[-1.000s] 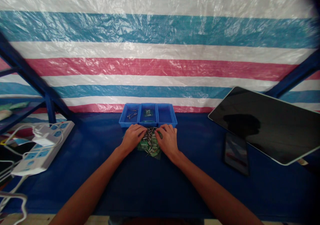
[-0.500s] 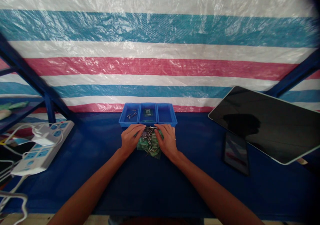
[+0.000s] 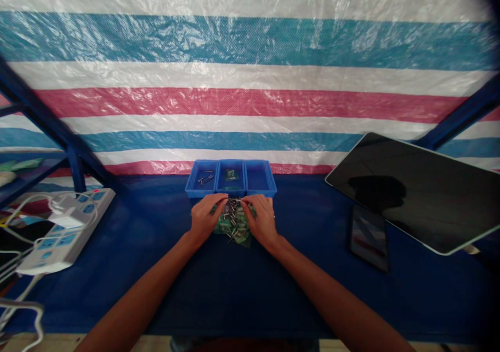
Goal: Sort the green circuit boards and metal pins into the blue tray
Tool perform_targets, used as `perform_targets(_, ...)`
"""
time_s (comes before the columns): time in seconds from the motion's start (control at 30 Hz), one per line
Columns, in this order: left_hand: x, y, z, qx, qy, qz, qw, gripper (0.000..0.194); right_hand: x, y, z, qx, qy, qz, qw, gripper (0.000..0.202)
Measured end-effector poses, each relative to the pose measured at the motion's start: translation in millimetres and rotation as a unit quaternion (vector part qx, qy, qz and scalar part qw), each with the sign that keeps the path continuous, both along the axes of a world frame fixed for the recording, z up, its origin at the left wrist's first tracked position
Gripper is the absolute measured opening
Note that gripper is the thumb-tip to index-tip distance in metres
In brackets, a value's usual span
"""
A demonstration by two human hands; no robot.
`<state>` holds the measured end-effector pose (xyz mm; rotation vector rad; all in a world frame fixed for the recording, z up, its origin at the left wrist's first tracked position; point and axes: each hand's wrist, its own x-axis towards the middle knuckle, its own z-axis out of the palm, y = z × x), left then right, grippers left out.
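My left hand [image 3: 203, 216] rests at the left side of a heap of metal screws [image 3: 233, 214] and small green packets [image 3: 244, 229]. Its thumb and fingers pinch at the heap's far edge; whatever lies between them is too small to make out. Across the heap, my right hand [image 3: 261, 217] has its fingertips closed on what looks like a silver screw [image 3: 238, 200]. Just beyond both hands stands a blue three-compartment tray [image 3: 230, 192]. Several screws [image 3: 205, 178] lie in its left compartment, and a small clear-green packet [image 3: 230, 174] lies in the middle one.
A large black flat screen [image 3: 422, 190] leans at the right, with a dark phone or tablet [image 3: 368, 237] partly beside it. A white power strip [image 3: 66, 242] with cables lies at the left. Blue frame bars [image 3: 76, 170] and a striped sheet [image 3: 250, 104] border the blue table [image 3: 234, 294].
Both hands stay at the heap, their fingertips shifting slightly around the small screw at its far edge. The view has tilted a little; the tray's contents look the same.
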<state>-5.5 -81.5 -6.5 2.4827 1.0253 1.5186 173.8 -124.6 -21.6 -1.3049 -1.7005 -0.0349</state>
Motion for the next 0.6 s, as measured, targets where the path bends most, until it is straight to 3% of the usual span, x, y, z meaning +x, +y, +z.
perform_targets(0.6,2.2,0.6,5.5,-0.033,0.037,-0.058,0.997,0.012,-0.5,0.7,-1.4,-0.005,0.044,0.014,0.999,0.021)
